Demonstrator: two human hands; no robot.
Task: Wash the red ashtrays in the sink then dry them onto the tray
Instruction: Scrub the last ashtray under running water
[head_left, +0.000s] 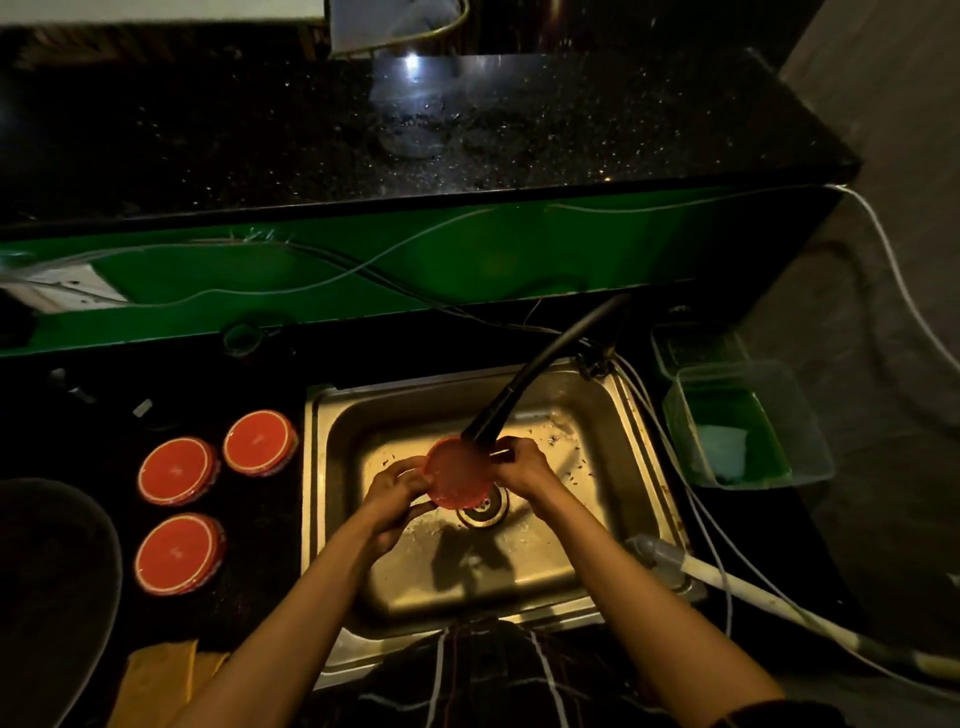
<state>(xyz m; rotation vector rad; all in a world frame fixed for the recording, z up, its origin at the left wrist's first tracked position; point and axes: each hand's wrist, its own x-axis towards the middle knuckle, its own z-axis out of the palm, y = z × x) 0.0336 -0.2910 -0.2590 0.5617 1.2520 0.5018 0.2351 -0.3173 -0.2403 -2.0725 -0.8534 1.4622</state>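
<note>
forearms reach in from the bottom edge over the steel sink (332, 467). left hand (395, 493) curls round the left rim of a red ashtray (460, 475), right hand (522, 467) pinches its right rim, so it's held tilted above the drain (483, 506), right under the black faucet spout (519, 395). three more red ashtrays (179, 470) sit on the dark counter left of the sink. further right, a clear tub (748, 426) with something pale inside.

Faucet (524, 384) overhangs sink (332, 519); basin sides open.
</note>
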